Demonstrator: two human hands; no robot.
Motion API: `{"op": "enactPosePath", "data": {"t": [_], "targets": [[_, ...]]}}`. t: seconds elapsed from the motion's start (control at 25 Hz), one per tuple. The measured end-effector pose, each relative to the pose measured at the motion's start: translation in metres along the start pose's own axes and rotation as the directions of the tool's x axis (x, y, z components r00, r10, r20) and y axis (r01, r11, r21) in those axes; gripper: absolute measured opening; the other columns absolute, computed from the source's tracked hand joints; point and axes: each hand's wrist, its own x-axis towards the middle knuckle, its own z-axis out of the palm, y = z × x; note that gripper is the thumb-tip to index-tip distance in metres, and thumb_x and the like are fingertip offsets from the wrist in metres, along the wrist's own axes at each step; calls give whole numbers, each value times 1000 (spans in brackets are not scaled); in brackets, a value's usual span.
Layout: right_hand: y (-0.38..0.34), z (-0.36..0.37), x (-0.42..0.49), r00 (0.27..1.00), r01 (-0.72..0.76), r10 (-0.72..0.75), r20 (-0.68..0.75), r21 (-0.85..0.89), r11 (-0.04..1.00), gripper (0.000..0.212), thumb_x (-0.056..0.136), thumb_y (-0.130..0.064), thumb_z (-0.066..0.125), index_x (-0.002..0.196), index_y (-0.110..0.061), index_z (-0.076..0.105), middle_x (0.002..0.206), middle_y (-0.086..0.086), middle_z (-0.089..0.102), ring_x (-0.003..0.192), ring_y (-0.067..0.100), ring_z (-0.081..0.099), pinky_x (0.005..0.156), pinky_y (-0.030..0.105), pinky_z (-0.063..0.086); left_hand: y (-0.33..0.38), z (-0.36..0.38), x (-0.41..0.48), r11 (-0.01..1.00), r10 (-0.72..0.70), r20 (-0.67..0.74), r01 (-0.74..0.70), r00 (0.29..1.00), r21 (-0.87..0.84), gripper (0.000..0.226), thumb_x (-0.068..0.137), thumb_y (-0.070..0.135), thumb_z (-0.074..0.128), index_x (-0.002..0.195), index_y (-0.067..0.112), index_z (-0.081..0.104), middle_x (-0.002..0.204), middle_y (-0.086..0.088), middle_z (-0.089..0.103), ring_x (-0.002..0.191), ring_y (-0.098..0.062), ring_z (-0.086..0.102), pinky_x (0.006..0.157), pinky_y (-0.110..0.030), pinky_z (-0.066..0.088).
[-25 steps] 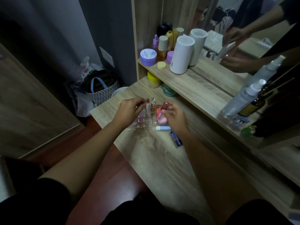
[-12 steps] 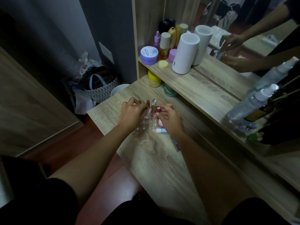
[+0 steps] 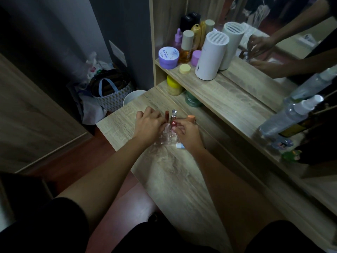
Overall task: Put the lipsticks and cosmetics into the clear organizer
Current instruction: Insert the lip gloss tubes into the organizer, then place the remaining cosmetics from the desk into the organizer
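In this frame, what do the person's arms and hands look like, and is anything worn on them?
Both forearms are bare from the hands up past the elbows, where short black sleeves begin. The left hand and right hand wear no gloves or watch. The picture is too dim to rule out a ring on the fingers. There are no visible markings.

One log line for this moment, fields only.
left hand: steadying clear organizer | right hand: lowering red-capped lipstick into slot | stage: inserting

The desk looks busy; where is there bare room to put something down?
The desk is bare between the clear organizer and the person's lap. The shelf is free between the white cylinder and the spray bottle. Its left end is crowded with jars.
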Motion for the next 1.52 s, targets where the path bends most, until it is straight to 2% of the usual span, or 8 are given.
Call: {"op": "enactPosePath", "data": {"t": [0.16, 0.32, 0.44, 0.6, 0.88, 1.08, 1.24, 1.52], "targets": [[1, 1, 0, 1000, -12, 12, 9, -20, 1000, 28, 86, -7, 63, 114, -11, 63, 101, 6, 71, 79, 0, 59, 61, -1, 46, -2, 0, 6, 1000, -19, 29, 18, 999, 11, 30, 88, 38, 54, 101, 16, 70, 108, -6, 63, 107, -29, 51, 82, -44, 37], [2, 1, 0, 1000, -26, 26, 5, -53, 998, 28, 85, -7, 64, 113, -12, 64, 103, 7, 71, 80, 0, 57, 62, -11, 38, -4, 2, 8, 1000, -5, 46, 5, 999, -5, 32, 90, 39, 51, 106, 18, 67, 112, -4, 60, 110, -26, 47, 85, -42, 34], [1, 1, 0, 999, -32, 33, 17, -67, 997, 30, 84, -7, 65, 113, -13, 63, 105, 7, 71, 84, 2, 58, 62, -1, 44, -5, 3, 8, 999, 7, 33, -6, 999, -47, 30, 89, 39, 53, 105, 18, 67, 113, -3, 60, 110, -25, 47, 85, -41, 33], [-3, -6, -2, 999, -25, 27, 45, -49, 999, 33, 83, -2, 66, 115, -10, 63, 108, 9, 70, 95, 12, 64, 85, 25, 54, -6, 0, 7, 994, 14, -5, -14, 1000, -105, 26, 86, 35, 58, 101, 16, 68, 112, -4, 62, 109, -26, 49, 84, -42, 36], [1, -40, -17, 999, -42, 39, -27, -102, 994, 36, 84, -4, 64, 120, -6, 61, 113, 16, 68, 99, 25, 66, 91, 37, 54, 8, 2, -14, 909, 187, -237, -259, 953, -326, 11, 81, 5, 67, 90, -1, 68, 88, -21, 65, 82, -35, 60, 77, -29, 38], [38, -67, -59, 987, -143, 130, -97, -136, 980, 25, 83, 3, 59, 107, 0, 65, 103, 20, 69, 85, 24, 64, 81, 32, 52, 42, 26, -39, 864, 300, -8, -275, 954, -421, 17, 82, 4, 67, 98, 1, 68, 92, -23, 68, 85, -35, 66, 73, -32, 47], [57, -65, -92, 982, -187, 182, -40, -249, 950, 22, 83, -3, 65, 104, 2, 66, 103, 22, 68, 83, 29, 61, 78, 34, 49, 66, 45, -42, 865, 352, 143, -264, 925, -426, 35, 88, 8, 58, 123, 8, 60, 124, -20, 62, 112, -33, 60, 95, -34, 47], [43, -39, -99, 977, -70, 176, 118, -604, 794, 28, 93, -21, 51, 116, -5, 58, 114, 15, 63, 102, 32, 62, 85, 38, 50, 77, 60, -42, 969, 152, 317, -77, 936, -236, 38, 94, 20, 47, 128, 1, 47, 132, -23, 49, 116, -34, 52, 97, -40, 38]]}}
